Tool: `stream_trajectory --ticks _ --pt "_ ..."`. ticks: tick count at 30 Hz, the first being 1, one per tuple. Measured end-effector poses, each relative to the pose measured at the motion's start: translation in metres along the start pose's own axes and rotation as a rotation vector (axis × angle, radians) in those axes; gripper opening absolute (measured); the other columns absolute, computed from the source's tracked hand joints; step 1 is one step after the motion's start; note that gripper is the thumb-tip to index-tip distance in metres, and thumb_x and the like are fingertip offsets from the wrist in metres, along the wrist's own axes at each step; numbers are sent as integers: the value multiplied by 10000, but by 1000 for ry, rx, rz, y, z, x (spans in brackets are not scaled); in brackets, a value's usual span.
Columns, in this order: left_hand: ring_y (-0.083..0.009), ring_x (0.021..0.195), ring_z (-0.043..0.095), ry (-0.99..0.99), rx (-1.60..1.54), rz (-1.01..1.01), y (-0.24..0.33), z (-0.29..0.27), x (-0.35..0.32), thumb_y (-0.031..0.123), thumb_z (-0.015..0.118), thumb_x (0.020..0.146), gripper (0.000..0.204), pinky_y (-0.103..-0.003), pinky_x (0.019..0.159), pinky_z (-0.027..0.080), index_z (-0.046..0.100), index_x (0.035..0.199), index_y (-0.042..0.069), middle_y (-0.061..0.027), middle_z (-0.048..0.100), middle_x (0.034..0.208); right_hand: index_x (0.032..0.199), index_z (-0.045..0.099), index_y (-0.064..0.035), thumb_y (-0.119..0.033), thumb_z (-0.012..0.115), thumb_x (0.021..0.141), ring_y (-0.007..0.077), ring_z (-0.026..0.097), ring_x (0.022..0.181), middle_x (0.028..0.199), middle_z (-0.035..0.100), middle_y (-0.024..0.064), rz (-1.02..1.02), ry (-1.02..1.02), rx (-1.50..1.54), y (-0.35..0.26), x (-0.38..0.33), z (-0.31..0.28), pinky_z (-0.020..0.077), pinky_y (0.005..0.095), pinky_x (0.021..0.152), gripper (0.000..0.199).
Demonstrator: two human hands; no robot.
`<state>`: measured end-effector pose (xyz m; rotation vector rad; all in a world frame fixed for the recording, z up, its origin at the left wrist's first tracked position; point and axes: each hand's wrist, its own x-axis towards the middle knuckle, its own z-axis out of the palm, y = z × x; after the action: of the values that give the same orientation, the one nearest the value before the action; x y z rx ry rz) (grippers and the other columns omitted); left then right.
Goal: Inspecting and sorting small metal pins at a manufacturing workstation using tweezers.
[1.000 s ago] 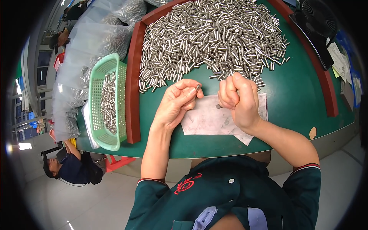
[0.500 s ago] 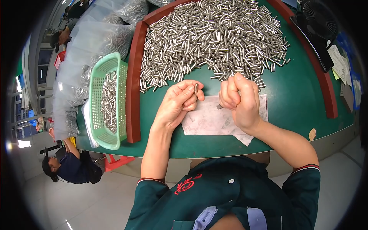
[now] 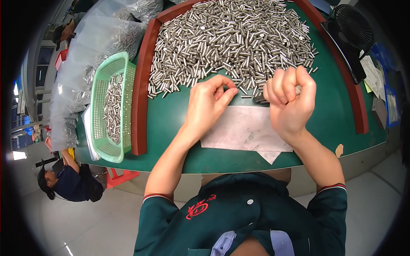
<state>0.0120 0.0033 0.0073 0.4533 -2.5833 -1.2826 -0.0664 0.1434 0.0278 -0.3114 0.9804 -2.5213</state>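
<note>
Over the near edge of a heap of short metal pins (image 3: 232, 42), my left hand (image 3: 207, 104) is closed, thumb and forefinger brought close together. Whatever lies between those fingertips, if anything, is hidden. My right hand (image 3: 292, 100) is a raised fist to the right of it. A bit of something greyish shows between its thumb and fingers, and a dark piece (image 3: 259, 99) pokes out at its left side; I cannot make out what it is. Under and between both hands lies a stained pale cloth or paper sheet (image 3: 239, 132) on the green table (image 3: 171, 123).
Left of a dark red wooden rail (image 3: 141, 94) stands a green plastic basket (image 3: 96, 128) holding more pins. Clear bags (image 3: 124, 36) of pins line the far left. Another rail (image 3: 348, 81) and a black fan (image 3: 352, 25) stand right. Other people are at the left.
The pin that showed in my left fingers is out of sight, and that hand has turned palm down. My right fist has moved right and up. The view has shifted slightly.
</note>
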Motion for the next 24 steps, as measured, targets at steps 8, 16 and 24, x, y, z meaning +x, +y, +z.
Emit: stream_trajectory --ticks 8,16,24 --pt "-118 477 400 -90 166 384 3 12 0 43 657 723 95 -269 464 351 604 799 23 -39 439 544 510 255 -110 -181 282 873 85 202 412 453 267 3 -142 -3 -36 -20 12 0 194 244 405 371" --pt "-29 553 383 -284 -655 -268 -7 -5 -10 123 540 866 79 -169 489 296 525 890 49 -32 554 744 512 270 -98 -163 302 882 73 223 429 462 286 3 -21 -33 -37 -4 5 -6 197 232 395 377" --pt "-30 522 297 -311 -844 -338 -19 -15 -11 100 533 866 108 -171 454 234 558 939 24 -53 558 763 501 269 -100 -213 309 902 73 227 431 465 287 -5 58 -27 -50 -1 3 -4 200 238 406 418"
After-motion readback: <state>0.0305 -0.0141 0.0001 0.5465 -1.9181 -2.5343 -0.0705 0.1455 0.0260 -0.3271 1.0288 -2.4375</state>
